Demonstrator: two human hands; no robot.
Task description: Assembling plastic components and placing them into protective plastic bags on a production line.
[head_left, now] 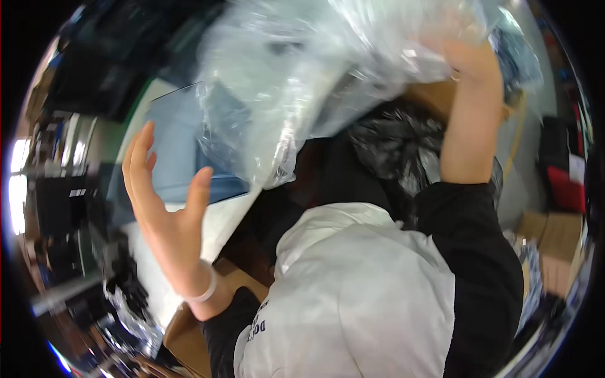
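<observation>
A large crumpled clear plastic bag (265, 101) spreads across the top of the view, smeared by motion. My right hand (463, 47) is raised at the upper right, gripping the bag; its fingers are blurred and partly covered by the film. My left hand (167, 208) holds nothing, its fingers stretched and thumb apart, over the white table edge. Just beyond it lies a flat blue-grey piece (173, 145), perhaps folded cloth or a wrapped sheet, partly under the bag.
A black plastic bag (403, 142) sits below the clear one, beside a cardboard box. Another cardboard box (189, 337) is under my left arm. More boxes (558, 246) stand at the right near a red and black object (564, 183). Cluttered shelves line the left.
</observation>
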